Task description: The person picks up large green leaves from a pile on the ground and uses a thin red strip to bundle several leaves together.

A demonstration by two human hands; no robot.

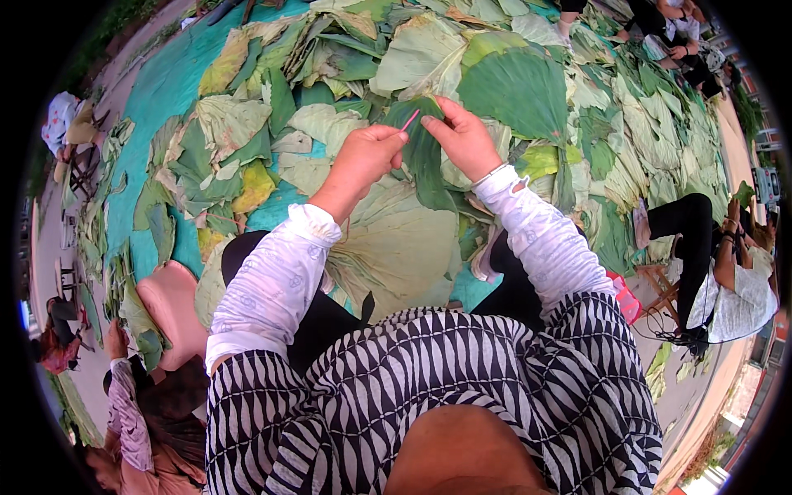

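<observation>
Outdoors, a teal tarp [165, 91] lies spread on the ground, and nearly all of it is covered by big round leaves, some fresh green, some pale, some yellowed. The bare teal shows mostly along the tarp's left edge; the heap of leaves [462, 49] runs from its far edge across to the right edge, where other people sit at work on low stools. A person in black trousers [689, 231] sits at the right edge, another crouches at the near left corner, beside a pink stool [169, 309].

In the head view, the only one here, both forearms in white patterned sleeves reach forward over a wide pale leaf [396, 247] spread across the lap. Between the hands hangs a folded dark green leaf [425, 161]. Its long axis runs roughly upright, from the fingertips down toward the knees, tilting slightly to the right at the bottom. The left hand [367, 157] is curled, fingers pinched on the leaf's upper left edge. The right hand [462, 136] grips the upper right edge, thumb and forefinger closed on it. A thin pink sliver [410, 120] sticks up at the leaf's top, right between the two sets of fingertips; which hand holds it I cannot tell. Both hands sit equally close to the top fold, and the leaf's free end points back toward the body.
</observation>
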